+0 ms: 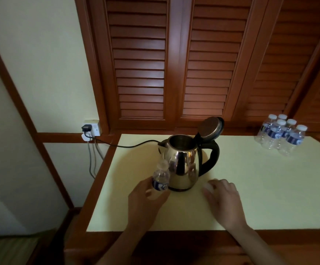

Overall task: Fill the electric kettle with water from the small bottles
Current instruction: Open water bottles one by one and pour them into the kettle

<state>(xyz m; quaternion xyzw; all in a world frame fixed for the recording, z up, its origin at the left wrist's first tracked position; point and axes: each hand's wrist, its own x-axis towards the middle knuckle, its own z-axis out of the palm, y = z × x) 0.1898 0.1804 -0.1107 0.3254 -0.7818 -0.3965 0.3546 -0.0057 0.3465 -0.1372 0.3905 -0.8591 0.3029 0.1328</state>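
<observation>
Nearest on the worktop [270, 188], at five o'clock from the kettle [182, 165], the right hand [223, 199] rests with fingers loosely curled by something small and white; I cannot tell whether they pinch it. At seven o'clock the left hand [144, 199] clamps its fingers round a small bottle [160, 178] just beside the kettle, whose lid [211, 129] stands open. Capped bottles [281, 136] wait at two o'clock, so most pouring seems left.

Pale table [251, 188] bears an open kettle [184, 165] and clustered bottles [281, 134].
</observation>
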